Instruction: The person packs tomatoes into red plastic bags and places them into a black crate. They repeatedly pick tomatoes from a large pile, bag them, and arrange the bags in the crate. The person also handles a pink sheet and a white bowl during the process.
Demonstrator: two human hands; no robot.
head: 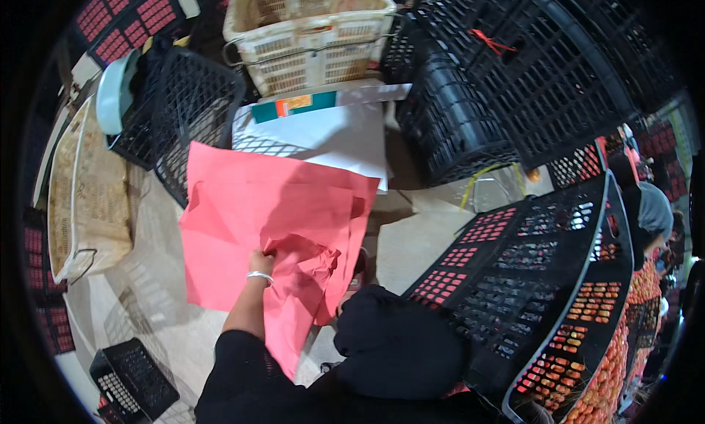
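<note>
Large sheets of pink paper (231,203) spread out before me, creased and crumpled near my body. My left hand (262,263), with a pale bracelet on its wrist, grips a fold of the pink paper. Just right of the paper's lower part, my right hand (344,301) shows only in small part beside a dark sleeve; its fingers are mostly hidden. Beyond the pink sheets lie white sheets (341,137) with a green printed strip (322,100) along their far edge.
A dirty white plastic crate (314,55) stands ahead. Black plastic crates (551,77) are stacked at upper right, and another large one (495,269), at right, borders small orange-red fruit (603,385). At left are a cream crate (91,203) and a pale blue basin (113,93).
</note>
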